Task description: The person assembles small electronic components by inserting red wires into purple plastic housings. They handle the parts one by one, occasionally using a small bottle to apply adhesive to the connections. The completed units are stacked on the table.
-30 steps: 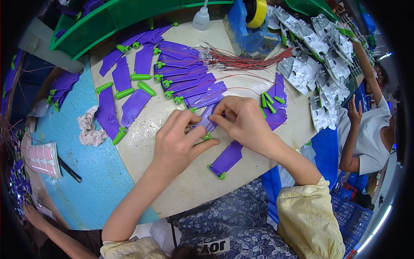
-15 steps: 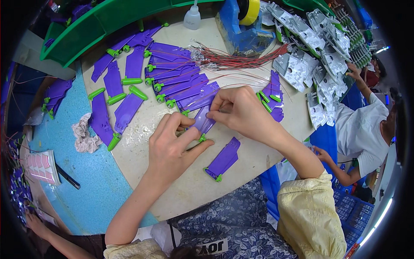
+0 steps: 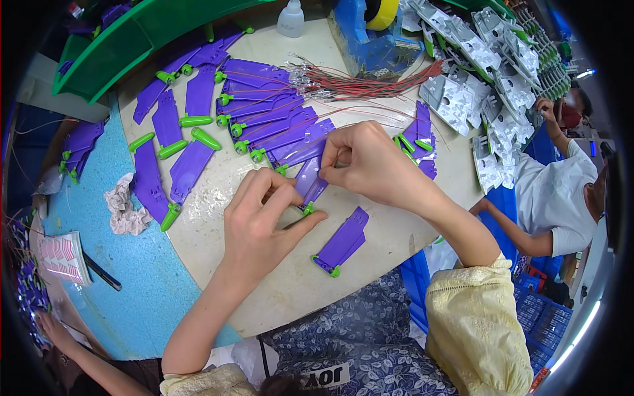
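Observation:
A purple plastic wing-shaped piece (image 3: 309,179) with a green end lies under my two hands near the table's middle. My left hand (image 3: 257,221) is closed on it, fingers curled over its left side and thumb by the green end. At its upper right edge, my right hand (image 3: 370,158) pinches thumb and forefinger together; whatever is between those tips is too small to make out. Just beyond is an overlapping row of similar purple pieces (image 3: 264,99) with green ends and thin red wires. Another loose purple piece (image 3: 342,241) rests closer to me.
Red wires (image 3: 376,86) lie bundled behind my hands, near a blue tape dispenser (image 3: 373,49) and a small white bottle (image 3: 290,20). Grey plastic housings (image 3: 456,99) are heaped at right. Crumpled tissue (image 3: 124,208) and a black pen (image 3: 101,270) lie left. A green bin (image 3: 132,43) edges the back. Other people work on both sides.
The view has shifted slightly, so the table things sit a little further left and up. Both hands keep nearly the same place and hold at the purple piece.

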